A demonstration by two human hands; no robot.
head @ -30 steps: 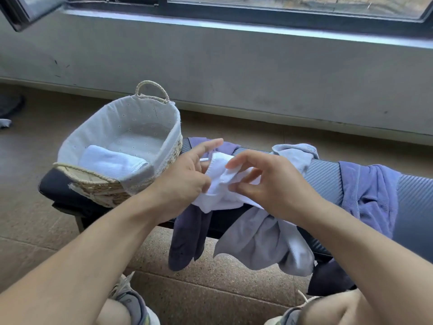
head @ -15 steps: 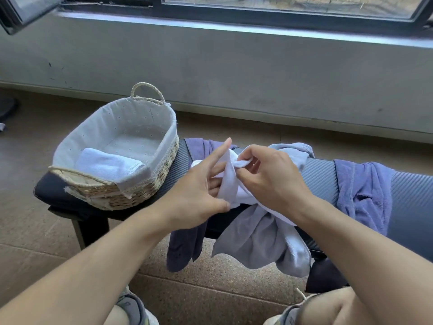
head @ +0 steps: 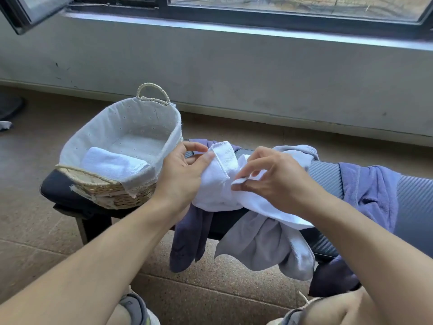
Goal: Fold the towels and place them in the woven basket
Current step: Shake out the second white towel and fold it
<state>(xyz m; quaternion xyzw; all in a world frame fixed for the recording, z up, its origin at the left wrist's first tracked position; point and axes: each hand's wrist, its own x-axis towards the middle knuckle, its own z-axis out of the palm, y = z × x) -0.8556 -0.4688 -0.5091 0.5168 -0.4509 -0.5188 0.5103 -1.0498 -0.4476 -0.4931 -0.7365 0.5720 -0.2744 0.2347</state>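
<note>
1. Two hands share one white towel point(head: 216, 181), held over the near edge of the table point(head: 328, 174): your left hand point(head: 180, 181) grips its left end, fingers curled round the hemmed fold, and your right hand point(head: 269, 181) pinches a corner between thumb and forefinger.
2. The towel's long axis runs left to right between your hands, and it looks only part folded.
3. The woven basket point(head: 112, 195) sits just left of your left hand, one folded towel point(head: 112, 164) already inside.
4. Your left hand is nearer the basket, so it probably carries the towel across.
</note>
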